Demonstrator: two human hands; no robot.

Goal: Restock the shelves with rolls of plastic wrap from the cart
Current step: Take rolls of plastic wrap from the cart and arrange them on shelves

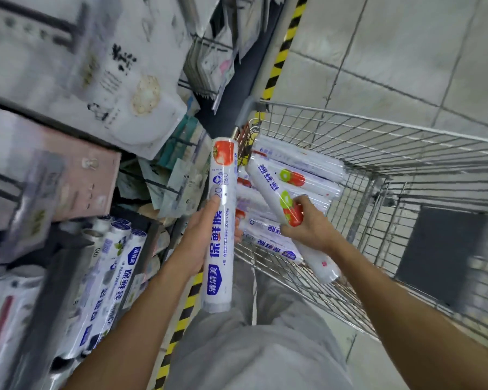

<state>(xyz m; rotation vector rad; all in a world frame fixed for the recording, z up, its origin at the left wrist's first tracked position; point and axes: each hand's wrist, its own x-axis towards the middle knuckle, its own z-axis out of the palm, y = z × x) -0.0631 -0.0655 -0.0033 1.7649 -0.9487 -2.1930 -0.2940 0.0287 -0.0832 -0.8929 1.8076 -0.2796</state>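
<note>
the left hand (200, 237) reaches forward on a stretched arm, fingers curled round a roll of plastic wrap (221, 192) between the shelf (68, 249) and the cart (406, 142). this roll stands almost straight up, tomato end on top. the right hand (310, 223), well apart from it, grips the tomato end of a second roll (268, 184), slanting over the pile in the cart.

The packages (76, 66) on the shelves (64, 266) at the left are smeared by blur, and their print cannot be read. Most fingers of the left hand (203, 235) lie behind the upright roll (221, 209). The right hand (310, 220) covers part of the slanted roll (290, 195). The cart (406, 136) runs off the right edge; its lower rolls (268, 235) are half buried. The roll's small print is too fine to read.
</note>
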